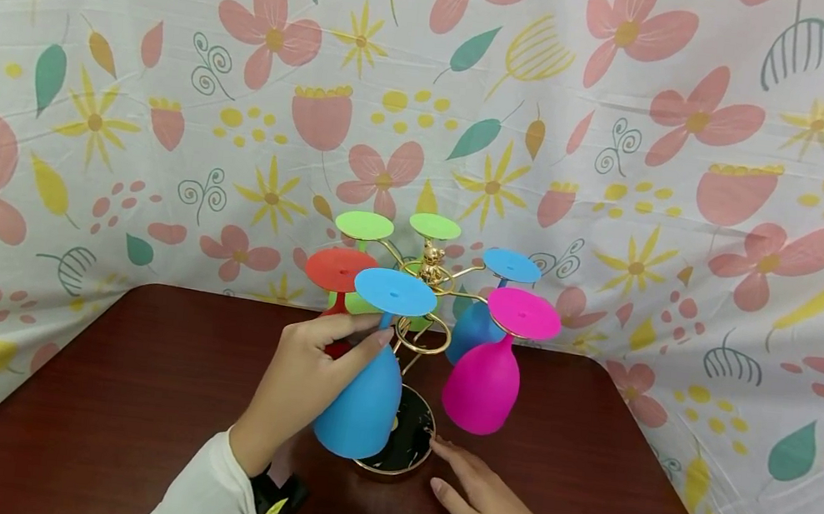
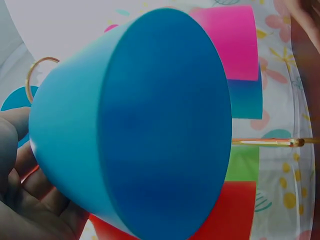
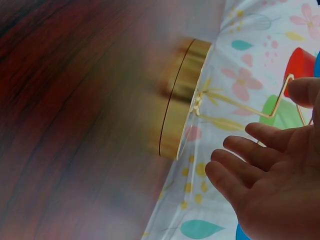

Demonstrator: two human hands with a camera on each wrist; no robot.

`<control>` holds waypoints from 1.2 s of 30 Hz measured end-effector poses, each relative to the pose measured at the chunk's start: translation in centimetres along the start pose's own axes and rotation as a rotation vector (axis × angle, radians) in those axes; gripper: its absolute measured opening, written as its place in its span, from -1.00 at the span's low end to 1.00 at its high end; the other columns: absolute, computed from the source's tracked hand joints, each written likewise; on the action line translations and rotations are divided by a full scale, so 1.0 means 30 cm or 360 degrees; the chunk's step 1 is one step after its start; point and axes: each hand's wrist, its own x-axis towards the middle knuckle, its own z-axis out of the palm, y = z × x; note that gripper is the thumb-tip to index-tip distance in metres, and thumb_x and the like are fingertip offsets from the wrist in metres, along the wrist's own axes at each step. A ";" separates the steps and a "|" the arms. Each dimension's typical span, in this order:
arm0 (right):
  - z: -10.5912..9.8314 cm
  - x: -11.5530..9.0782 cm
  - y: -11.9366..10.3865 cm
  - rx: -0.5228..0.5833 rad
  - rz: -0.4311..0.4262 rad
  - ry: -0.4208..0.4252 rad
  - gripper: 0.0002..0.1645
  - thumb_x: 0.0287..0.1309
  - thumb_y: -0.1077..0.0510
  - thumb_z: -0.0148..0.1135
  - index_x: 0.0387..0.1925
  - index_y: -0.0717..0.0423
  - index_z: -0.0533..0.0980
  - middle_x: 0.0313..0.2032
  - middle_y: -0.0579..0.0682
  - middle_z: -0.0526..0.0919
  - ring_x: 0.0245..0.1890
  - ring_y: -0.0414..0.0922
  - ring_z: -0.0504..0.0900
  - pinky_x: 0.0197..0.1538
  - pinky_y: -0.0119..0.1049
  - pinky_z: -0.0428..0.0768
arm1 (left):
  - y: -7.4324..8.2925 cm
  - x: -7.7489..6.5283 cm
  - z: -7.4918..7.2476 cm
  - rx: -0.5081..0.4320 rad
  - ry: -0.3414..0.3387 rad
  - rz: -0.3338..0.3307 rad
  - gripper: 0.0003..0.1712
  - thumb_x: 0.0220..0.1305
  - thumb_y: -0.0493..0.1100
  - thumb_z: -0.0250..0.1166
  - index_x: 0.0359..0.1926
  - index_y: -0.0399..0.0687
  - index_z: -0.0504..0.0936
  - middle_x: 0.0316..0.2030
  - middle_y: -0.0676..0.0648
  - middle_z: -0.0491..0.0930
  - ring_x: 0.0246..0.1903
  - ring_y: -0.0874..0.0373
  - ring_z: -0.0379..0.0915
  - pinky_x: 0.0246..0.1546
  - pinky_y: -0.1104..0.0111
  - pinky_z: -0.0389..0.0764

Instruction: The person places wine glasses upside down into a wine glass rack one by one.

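My left hand pinches a blue plastic goblet near its stem, thumb and fingers around the top of the bowl. The goblet is upside down, foot up, and a gold ring of the rack shows just right of its stem. In the left wrist view the blue bowl fills the middle, its mouth facing the camera. My right hand lies low by the rack's round black base, fingers extended, a fingertip at the gold rim. Whether it touches is unclear; the right wrist view shows the base's gold side.
Other goblets hang foot up on the rack: a magenta one, a blue one, a red one and green ones at the back. The dark wooden table ends at a flower-printed cloth.
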 end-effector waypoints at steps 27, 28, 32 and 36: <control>-0.025 0.002 0.043 0.0012 0.0125 -0.0027 -0.18 0.49 -0.32 -0.14 0.46 0.19 0.26 0.43 0.14 0.27 0.42 0.18 0.24 0.30 0.30 0.26 | -0.030 0.012 0.076 0.0093 -0.0127 0.0017 -0.72 0.23 -0.11 0.47 -0.02 0.04 0.79 -0.17 0.25 0.72 -0.10 0.37 0.61 -0.11 0.33 0.66; -0.024 0.002 0.044 0.0009 0.0122 -0.0021 -0.18 0.49 -0.32 -0.14 0.46 0.19 0.27 0.43 0.13 0.28 0.42 0.17 0.24 0.30 0.30 0.26 | -0.030 0.014 0.078 0.0092 -0.0132 0.0023 -0.73 0.23 -0.11 0.47 -0.03 0.06 0.79 -0.18 0.25 0.72 -0.10 0.37 0.60 -0.11 0.33 0.66; -0.023 0.004 0.048 0.0017 0.0134 -0.0018 -0.18 0.49 -0.32 -0.13 0.46 0.17 0.27 0.43 0.12 0.28 0.42 0.17 0.24 0.30 0.30 0.26 | -0.028 0.016 0.085 0.0052 -0.0161 0.0050 -0.76 0.25 -0.11 0.46 -0.05 0.11 0.80 -0.19 0.26 0.72 -0.10 0.37 0.60 -0.09 0.33 0.65; -0.025 0.007 0.051 0.0033 0.0166 -0.0038 -0.18 0.49 -0.32 -0.13 0.46 0.17 0.26 0.42 0.14 0.28 0.41 0.20 0.24 0.30 0.31 0.26 | -0.026 0.007 0.090 0.0006 -0.0176 0.0067 -0.72 0.23 -0.10 0.47 -0.02 0.12 0.79 -0.17 0.26 0.72 -0.08 0.36 0.61 -0.07 0.32 0.65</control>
